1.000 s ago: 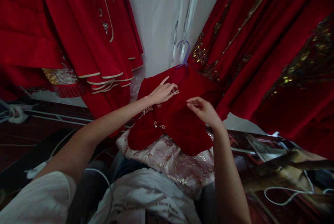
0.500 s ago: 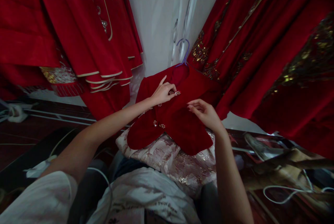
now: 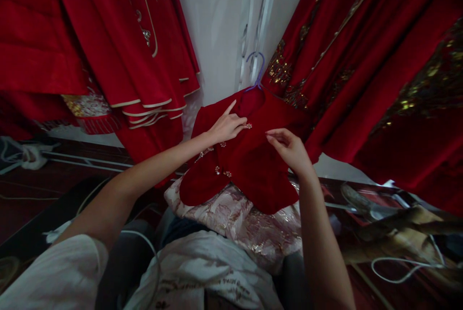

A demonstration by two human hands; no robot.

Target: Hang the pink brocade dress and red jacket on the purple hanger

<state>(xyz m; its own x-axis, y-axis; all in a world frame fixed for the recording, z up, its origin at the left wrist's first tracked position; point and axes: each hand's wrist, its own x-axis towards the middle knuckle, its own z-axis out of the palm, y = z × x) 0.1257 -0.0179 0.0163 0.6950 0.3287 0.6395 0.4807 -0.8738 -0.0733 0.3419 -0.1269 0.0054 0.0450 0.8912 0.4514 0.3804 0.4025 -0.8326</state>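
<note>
A small red velvet jacket (image 3: 249, 165) with beaded clasps lies across a pale brocade garment (image 3: 246, 225) on my lap, still on a purple hanger (image 3: 256, 70). My left hand (image 3: 226, 126) rests near the collar, its fingers pinched on a beaded clasp (image 3: 247, 126), index finger pointing up. My right hand (image 3: 289, 148) hovers over the right front panel, fingers curled together and touching the velvet; whether they hold anything is not visible.
Red embroidered gowns hang at the left (image 3: 108, 40) and right (image 3: 361, 59), with a white wall (image 3: 217, 20) between them. White cables (image 3: 401, 271) trail over the dark floor at the right, and a white cloth bundle (image 3: 25, 153) lies at the left.
My right hand has moved slightly up and toward the collar. My left hand stays on the clasp, index finger lifted a little more. The view shifted slightly.
</note>
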